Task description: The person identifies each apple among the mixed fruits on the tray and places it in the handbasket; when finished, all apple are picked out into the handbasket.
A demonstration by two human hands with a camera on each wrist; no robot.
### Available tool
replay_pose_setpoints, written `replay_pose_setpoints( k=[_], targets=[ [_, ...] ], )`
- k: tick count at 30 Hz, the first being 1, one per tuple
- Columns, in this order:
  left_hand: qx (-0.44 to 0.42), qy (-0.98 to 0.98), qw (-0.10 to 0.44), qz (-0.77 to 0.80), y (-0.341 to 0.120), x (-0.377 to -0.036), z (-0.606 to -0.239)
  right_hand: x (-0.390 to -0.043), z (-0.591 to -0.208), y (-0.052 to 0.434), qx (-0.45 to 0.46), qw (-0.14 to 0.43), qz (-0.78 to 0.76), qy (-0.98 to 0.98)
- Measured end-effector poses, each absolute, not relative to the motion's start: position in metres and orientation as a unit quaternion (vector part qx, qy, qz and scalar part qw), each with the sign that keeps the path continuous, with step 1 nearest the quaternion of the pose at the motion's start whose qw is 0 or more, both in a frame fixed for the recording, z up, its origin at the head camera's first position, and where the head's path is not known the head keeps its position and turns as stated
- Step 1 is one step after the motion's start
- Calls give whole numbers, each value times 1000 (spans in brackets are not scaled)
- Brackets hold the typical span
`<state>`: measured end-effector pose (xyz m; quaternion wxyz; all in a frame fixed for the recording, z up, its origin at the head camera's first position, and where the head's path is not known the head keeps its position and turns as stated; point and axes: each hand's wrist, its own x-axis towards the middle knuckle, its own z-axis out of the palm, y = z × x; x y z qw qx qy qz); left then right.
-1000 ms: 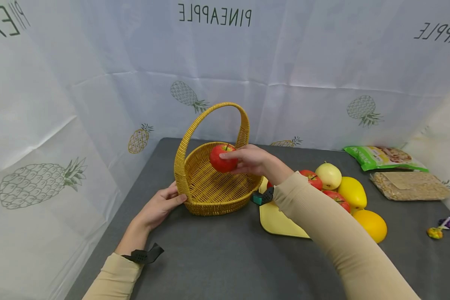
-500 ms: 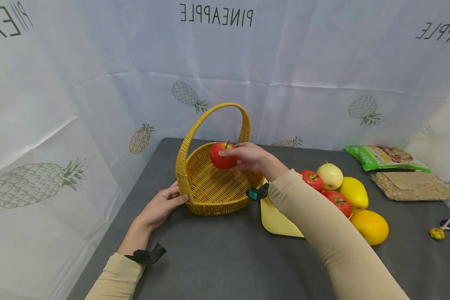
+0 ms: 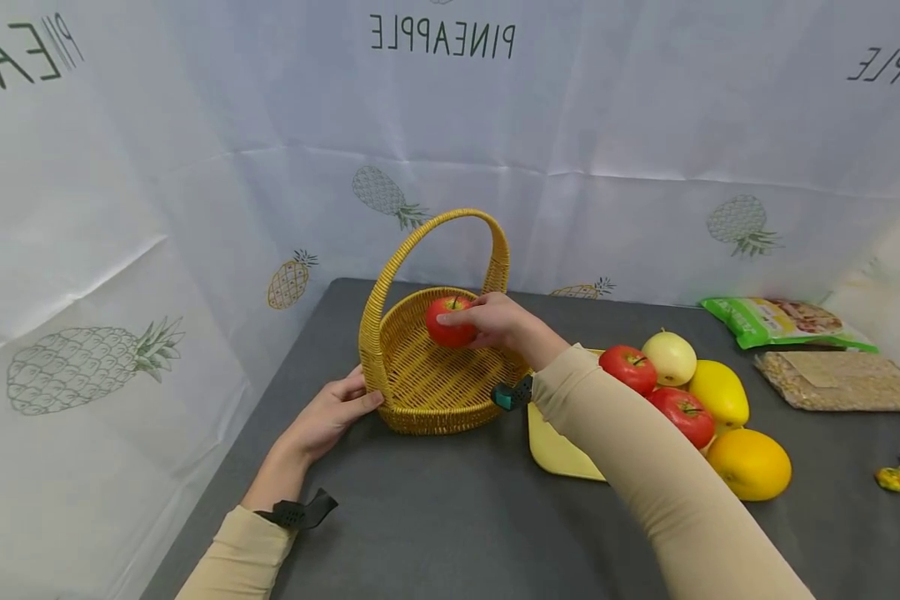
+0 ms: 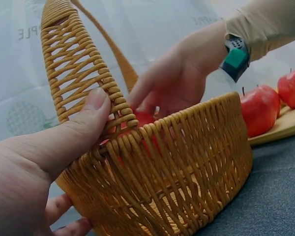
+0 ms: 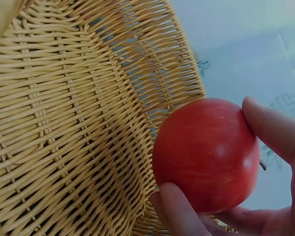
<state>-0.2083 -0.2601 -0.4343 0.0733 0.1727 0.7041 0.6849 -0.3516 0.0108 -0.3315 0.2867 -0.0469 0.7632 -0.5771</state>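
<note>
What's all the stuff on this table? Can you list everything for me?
basket: 1, yellow wicker, left of centre on the table
held apple: 1, red, over the basket
plate: 1, pale yellow, right of the basket
plate apples: 2, red, on the plate
pale apple: 1, yellow-green, behind them
mango: 1, yellow
orange: 1, orange, nearest
green packet: 1, far right
grain bag: 1, brown
lollipops: 2, right edge
table: 1, dark grey
left hand: holds the basket rim
right hand: holds the apple
</note>
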Motion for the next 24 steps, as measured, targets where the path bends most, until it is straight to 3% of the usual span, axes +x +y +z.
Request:
replay_pose_setpoints(
  k=[24],
  targets=[
    [182,703,73,683,-259,-209,-435,-361,-348,4,-69,262,-523,808]
  ],
)
